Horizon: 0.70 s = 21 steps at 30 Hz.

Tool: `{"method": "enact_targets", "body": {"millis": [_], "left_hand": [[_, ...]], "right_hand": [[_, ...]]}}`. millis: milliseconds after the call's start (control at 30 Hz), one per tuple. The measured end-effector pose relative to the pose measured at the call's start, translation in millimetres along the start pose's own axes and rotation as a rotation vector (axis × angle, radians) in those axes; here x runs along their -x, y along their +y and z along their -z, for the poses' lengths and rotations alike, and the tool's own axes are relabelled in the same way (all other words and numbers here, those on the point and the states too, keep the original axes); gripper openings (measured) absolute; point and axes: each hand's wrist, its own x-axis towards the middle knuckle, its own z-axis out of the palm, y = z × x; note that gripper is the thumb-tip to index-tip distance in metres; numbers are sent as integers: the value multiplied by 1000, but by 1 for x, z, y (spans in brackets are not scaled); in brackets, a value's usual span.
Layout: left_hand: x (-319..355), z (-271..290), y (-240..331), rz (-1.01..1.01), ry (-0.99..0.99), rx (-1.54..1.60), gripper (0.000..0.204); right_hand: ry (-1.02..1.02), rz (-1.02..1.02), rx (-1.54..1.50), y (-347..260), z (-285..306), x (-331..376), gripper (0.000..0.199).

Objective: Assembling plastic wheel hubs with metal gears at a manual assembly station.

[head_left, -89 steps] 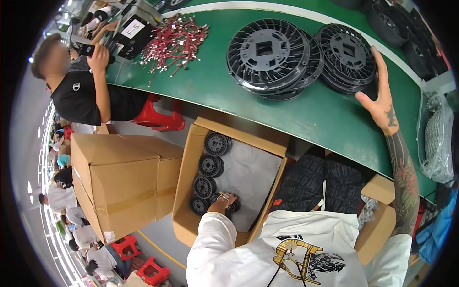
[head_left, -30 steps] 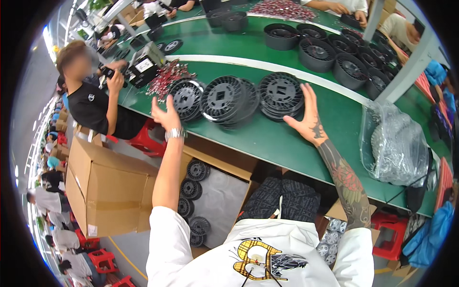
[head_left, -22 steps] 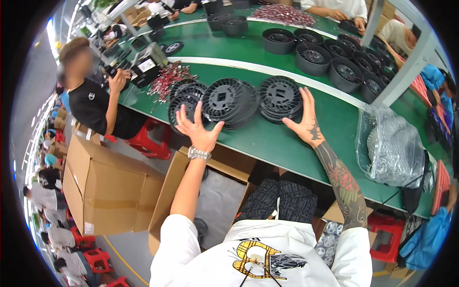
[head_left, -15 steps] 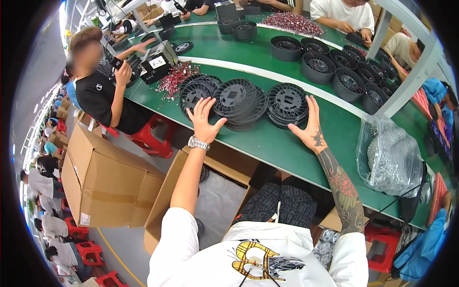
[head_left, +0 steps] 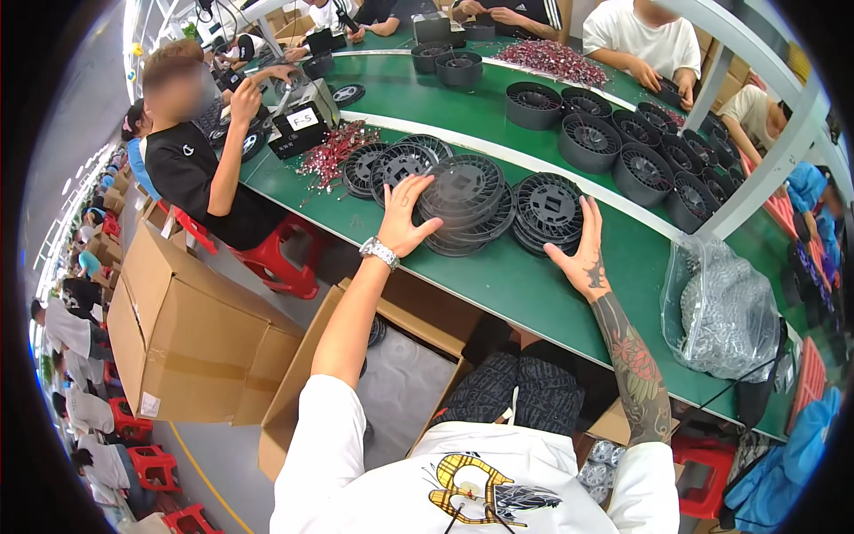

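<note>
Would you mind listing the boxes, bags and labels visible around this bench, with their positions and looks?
Closed cardboard box: brown, on the floor at left, small white sticker low on its side.
Open cardboard box: brown, under the left hand, grey liner inside.
Clear plastic bag: on the green table, right, full of small grey parts.
White label: rectangular, on a black device, far left of table.

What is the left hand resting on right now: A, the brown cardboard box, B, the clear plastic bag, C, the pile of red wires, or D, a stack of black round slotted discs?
D: the left hand lies spread against the stack of black discs on the green table.
</note>
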Motion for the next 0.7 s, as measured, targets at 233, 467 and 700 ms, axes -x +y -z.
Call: {"method": "enact_targets", "body": {"millis": [233, 467, 700], "left_hand": [[11, 7, 5, -92, 154, -142, 74], [18, 3, -2, 10, 365, -284, 52], [20, -10, -16, 545, 578, -561, 49]], "right_hand": [[21, -24, -36, 0, -3, 1, 110], [6, -25, -29, -2, -2, 0, 106], [18, -25, -53, 2, -4, 1, 102]]}}
